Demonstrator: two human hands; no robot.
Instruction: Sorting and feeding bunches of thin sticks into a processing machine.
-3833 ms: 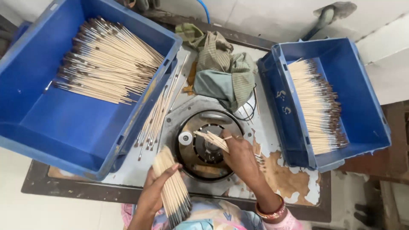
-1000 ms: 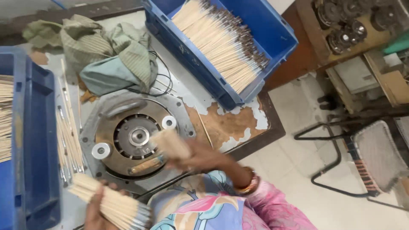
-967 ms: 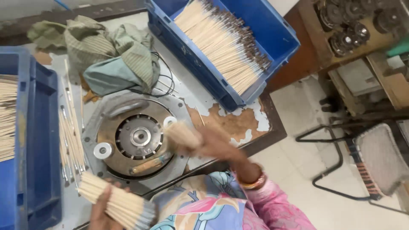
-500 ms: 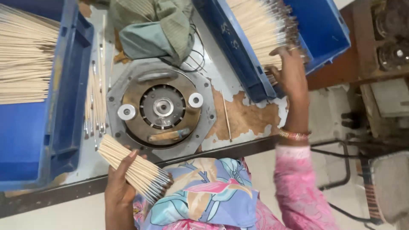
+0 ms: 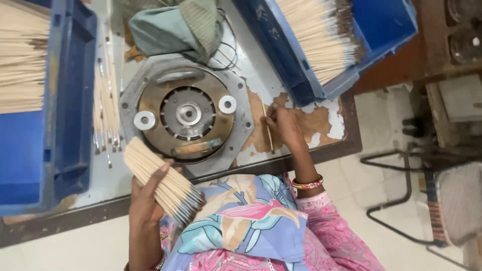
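no labels, signs or screens on show here. the only containers are two open blue plastic crates: one blue crate at left [image 5: 70, 100] and one blue crate at upper right [image 5: 301, 75], both rectangular and filled with pale sticks (each cut off by the frame edge).

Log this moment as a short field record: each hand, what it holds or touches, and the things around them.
left hand: grips a bundle of thin pale wooden sticks
right hand: fingers on a single thin stick lying on the worn table top
between hands: round metal disc machine with two white rollers
right bin: blue plastic crate of sticks
left bin: blue plastic crate of sticks
behind machine: green folded cloth
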